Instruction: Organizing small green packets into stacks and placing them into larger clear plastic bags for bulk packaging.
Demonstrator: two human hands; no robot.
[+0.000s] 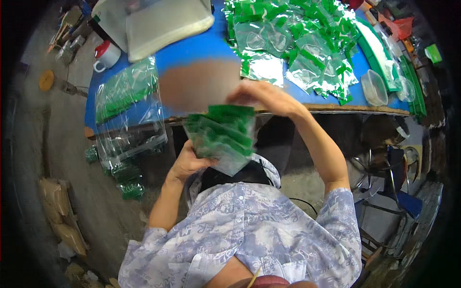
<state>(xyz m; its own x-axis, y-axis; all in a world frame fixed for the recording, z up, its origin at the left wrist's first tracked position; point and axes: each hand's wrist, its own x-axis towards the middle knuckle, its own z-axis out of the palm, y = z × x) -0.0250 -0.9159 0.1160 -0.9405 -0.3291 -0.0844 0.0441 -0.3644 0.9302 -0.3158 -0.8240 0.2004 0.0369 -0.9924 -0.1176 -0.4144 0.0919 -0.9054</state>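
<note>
My left hand [186, 164] is closed around the lower end of a fanned stack of flat plastic packets [223, 132], clear with green bands, held in front of my waist at the table's near edge. Just above the stack is my right hand [264, 97], its fingers curled and smeared by motion. Whether they hold anything is not visible. Beyond it, a large heap of similar green and clear packets [307, 53] covers the far right of the blue table [218, 41]. A clear plastic bag [128, 96] with green-banded packets inside hangs over the table's left front edge.
A thick pile of clear plastic sheets [168, 29] lies at the back left, near a white mug with a red top [106, 55]. A clear plastic tub [373, 88] sits at the right. Brown packages [57, 206] lie on the floor; a chair [391, 192] stands right.
</note>
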